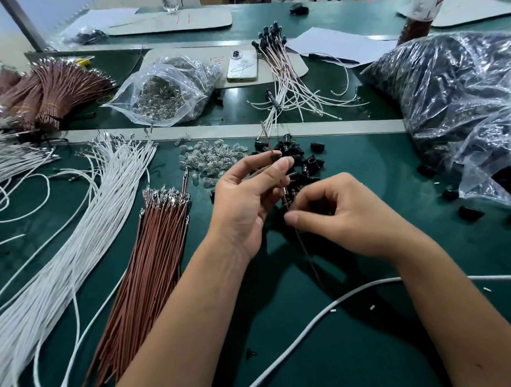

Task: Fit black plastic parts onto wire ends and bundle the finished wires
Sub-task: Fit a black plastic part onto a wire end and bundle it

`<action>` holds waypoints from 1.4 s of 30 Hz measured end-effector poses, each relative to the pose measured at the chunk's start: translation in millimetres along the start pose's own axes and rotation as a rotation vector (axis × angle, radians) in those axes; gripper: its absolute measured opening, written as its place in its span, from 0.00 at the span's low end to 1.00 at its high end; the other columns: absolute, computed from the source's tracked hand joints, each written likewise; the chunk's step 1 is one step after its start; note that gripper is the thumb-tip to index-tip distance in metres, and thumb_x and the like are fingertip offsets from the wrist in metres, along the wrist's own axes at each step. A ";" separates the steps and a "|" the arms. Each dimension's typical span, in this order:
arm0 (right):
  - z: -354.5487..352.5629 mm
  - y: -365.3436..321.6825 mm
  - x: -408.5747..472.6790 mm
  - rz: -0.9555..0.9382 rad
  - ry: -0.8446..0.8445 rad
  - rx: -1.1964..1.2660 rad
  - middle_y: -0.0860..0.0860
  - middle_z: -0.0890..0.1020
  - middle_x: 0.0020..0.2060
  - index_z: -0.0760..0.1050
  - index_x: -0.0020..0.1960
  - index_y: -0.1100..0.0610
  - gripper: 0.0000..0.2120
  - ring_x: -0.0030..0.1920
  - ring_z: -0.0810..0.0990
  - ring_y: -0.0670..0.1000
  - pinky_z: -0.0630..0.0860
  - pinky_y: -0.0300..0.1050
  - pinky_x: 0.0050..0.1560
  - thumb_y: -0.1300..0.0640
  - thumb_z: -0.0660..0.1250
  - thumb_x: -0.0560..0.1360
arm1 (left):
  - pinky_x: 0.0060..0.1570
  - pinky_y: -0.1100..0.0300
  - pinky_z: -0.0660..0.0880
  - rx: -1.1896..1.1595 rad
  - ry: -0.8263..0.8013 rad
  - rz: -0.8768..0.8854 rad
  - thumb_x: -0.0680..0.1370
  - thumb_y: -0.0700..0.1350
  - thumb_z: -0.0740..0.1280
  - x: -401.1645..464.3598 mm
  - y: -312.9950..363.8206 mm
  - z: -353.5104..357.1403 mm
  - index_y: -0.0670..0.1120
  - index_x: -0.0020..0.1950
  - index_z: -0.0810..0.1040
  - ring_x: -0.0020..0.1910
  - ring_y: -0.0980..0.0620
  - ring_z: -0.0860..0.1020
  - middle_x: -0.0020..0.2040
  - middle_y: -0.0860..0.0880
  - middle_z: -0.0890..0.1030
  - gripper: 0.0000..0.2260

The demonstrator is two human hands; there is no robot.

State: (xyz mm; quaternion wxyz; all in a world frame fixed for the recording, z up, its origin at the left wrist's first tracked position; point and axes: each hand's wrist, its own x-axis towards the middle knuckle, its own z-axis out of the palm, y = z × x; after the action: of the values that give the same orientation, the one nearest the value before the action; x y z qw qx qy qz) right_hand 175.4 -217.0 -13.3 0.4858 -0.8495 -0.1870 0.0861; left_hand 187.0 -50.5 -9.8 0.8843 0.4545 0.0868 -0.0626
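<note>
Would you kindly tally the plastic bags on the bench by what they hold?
Bags of clear parts: 1
Small bag of dark parts: 1
Large bags of black parts: at least 1; folds hide any more
Total: at least 3

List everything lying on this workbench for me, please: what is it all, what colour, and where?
brown wires: one loose bundle, brown, near left of centre
white wires: one long sheaf, white, near left
black plastic parts: loose pile, black, centre behind the hands
clear bulbs: small heap, clear, left of that pile
finished wires: spread bunch, white with black ends, far centre
phone: one, white, far centre
big bag: one, clear, black pieces inside, right
left hand: pinches a brown wire
right hand: curled round that wire lower down
</note>
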 end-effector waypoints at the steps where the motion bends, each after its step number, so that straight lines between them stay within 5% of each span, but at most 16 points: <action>1: 2.6 0.9 1.1 0.012 0.075 0.044 0.48 0.80 0.27 0.84 0.40 0.54 0.08 0.29 0.73 0.42 0.69 0.37 0.32 0.55 0.76 0.77 | 0.37 0.65 0.76 0.013 -0.002 0.000 0.62 0.40 0.76 -0.2 -1.0 0.3 0.45 0.45 0.83 0.35 0.53 0.79 0.44 0.44 0.86 0.13; 5: 9.9 0.1 4.5 0.039 0.214 0.163 0.47 0.75 0.24 0.82 0.37 0.53 0.11 0.24 0.70 0.43 0.65 0.35 0.27 0.56 0.74 0.78 | 0.40 0.60 0.79 0.078 -0.022 0.013 0.63 0.39 0.77 -0.6 -4.3 0.7 0.46 0.41 0.85 0.35 0.52 0.81 0.44 0.43 0.86 0.09; 10: 5.0 0.3 2.1 0.058 0.127 0.119 0.44 0.75 0.24 0.83 0.40 0.57 0.08 0.25 0.69 0.42 0.65 0.34 0.27 0.60 0.73 0.79 | 0.37 0.63 0.74 0.102 -0.034 0.015 0.64 0.40 0.77 -0.6 -3.1 -1.1 0.46 0.44 0.85 0.35 0.54 0.79 0.48 0.41 0.86 0.10; 18: -1.9 3.4 1.7 0.047 0.129 0.085 0.45 0.78 0.26 0.84 0.40 0.57 0.08 0.26 0.71 0.42 0.67 0.33 0.29 0.62 0.73 0.78 | 0.43 0.65 0.81 -0.013 -0.084 -0.042 0.65 0.38 0.74 2.0 -0.9 -2.8 0.39 0.51 0.82 0.39 0.50 0.83 0.45 0.42 0.86 0.15; 25: -8.5 3.4 0.6 0.029 0.088 0.126 0.45 0.79 0.27 0.84 0.39 0.59 0.08 0.27 0.72 0.41 0.68 0.32 0.29 0.65 0.73 0.77 | 0.44 0.65 0.81 -0.029 -0.087 -0.077 0.71 0.35 0.71 1.6 2.2 -4.5 0.38 0.51 0.82 0.40 0.48 0.85 0.44 0.42 0.86 0.09; 33: -7.0 2.7 -0.2 0.085 0.071 0.250 0.50 0.78 0.27 0.84 0.41 0.57 0.09 0.26 0.71 0.45 0.65 0.37 0.24 0.52 0.77 0.76 | 0.44 0.64 0.80 -0.017 -0.118 -0.068 0.67 0.38 0.73 1.4 3.4 -6.4 0.40 0.50 0.83 0.41 0.49 0.85 0.46 0.42 0.86 0.12; 38: 6.5 0.9 4.3 0.072 0.177 0.378 0.54 0.81 0.31 0.85 0.42 0.55 0.07 0.26 0.72 0.46 0.62 0.36 0.22 0.52 0.75 0.75 | 0.33 0.68 0.75 0.033 -0.104 -0.072 0.65 0.40 0.75 1.4 1.7 -4.9 0.42 0.48 0.82 0.35 0.55 0.82 0.43 0.44 0.87 0.12; 42: 3.8 0.7 4.7 0.102 0.194 0.415 0.53 0.80 0.30 0.85 0.40 0.55 0.07 0.26 0.71 0.46 0.62 0.35 0.22 0.55 0.76 0.75 | 0.39 0.67 0.79 -0.016 -0.136 -0.129 0.68 0.40 0.73 4.4 4.0 -7.6 0.42 0.44 0.85 0.38 0.53 0.84 0.44 0.42 0.86 0.06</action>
State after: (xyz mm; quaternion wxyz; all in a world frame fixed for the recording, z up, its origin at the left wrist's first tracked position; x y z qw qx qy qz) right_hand 178.6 -212.5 -15.7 0.6607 -0.7441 -0.0747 0.0652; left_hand 191.4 -42.1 -11.8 0.8859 0.4357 0.0562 -0.1493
